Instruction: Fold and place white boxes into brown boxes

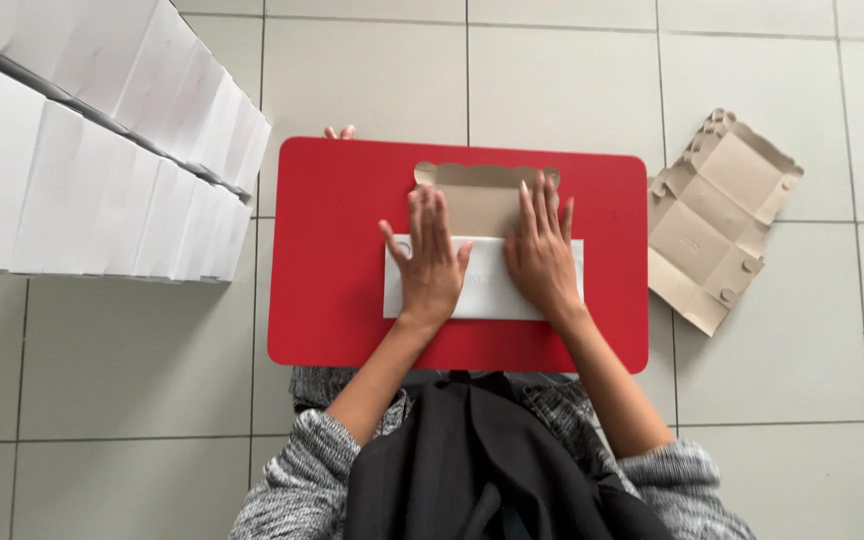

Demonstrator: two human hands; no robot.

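Observation:
A flat cardboard box blank (480,205) lies on a red tray table (332,250), its brown inner side showing at the far end and a white panel (484,295) folded toward me. My left hand (427,255) and my right hand (542,245) both press palm-down, fingers together, on the fold line between the brown and white parts. Neither hand grips anything.
Rows of folded white boxes (102,160) are stacked at the left on the tiled floor. Another unfolded brown box blank (717,220) lies on the floor right of the red table. Toes (340,131) show just past the table's far edge.

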